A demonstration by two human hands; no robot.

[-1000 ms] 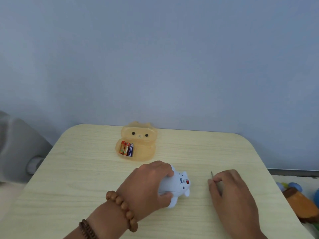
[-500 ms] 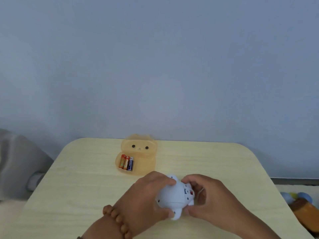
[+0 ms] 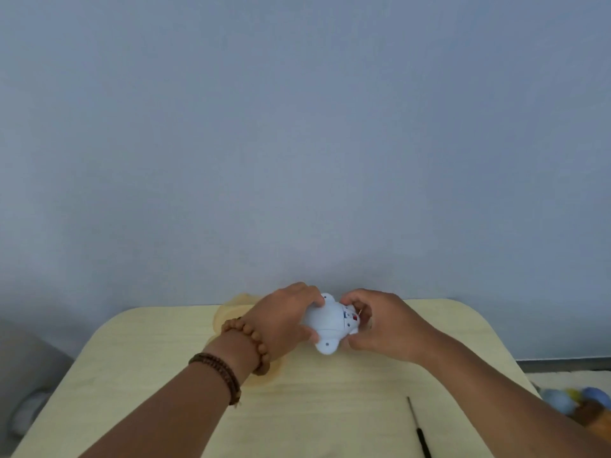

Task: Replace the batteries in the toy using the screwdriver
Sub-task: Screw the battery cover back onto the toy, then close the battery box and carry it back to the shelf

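Toy (image 3: 325, 320) clasped by left hand (image 3: 281, 320) and right hand (image 3: 380, 328), raised over table (image 3: 330, 408).
Screwdriver (image 3: 417, 424) flat on table beside right forearm, back from the grip, shaft running away from the body; nearer right hand.

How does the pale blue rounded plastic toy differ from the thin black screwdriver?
The pale blue rounded plastic toy is held up, gripped by the left hand and the right hand; the thin black screwdriver lies flat on the light wooden table, untouched. The toy is bulbous and light-coloured; the screwdriver is slim, straight and dark.
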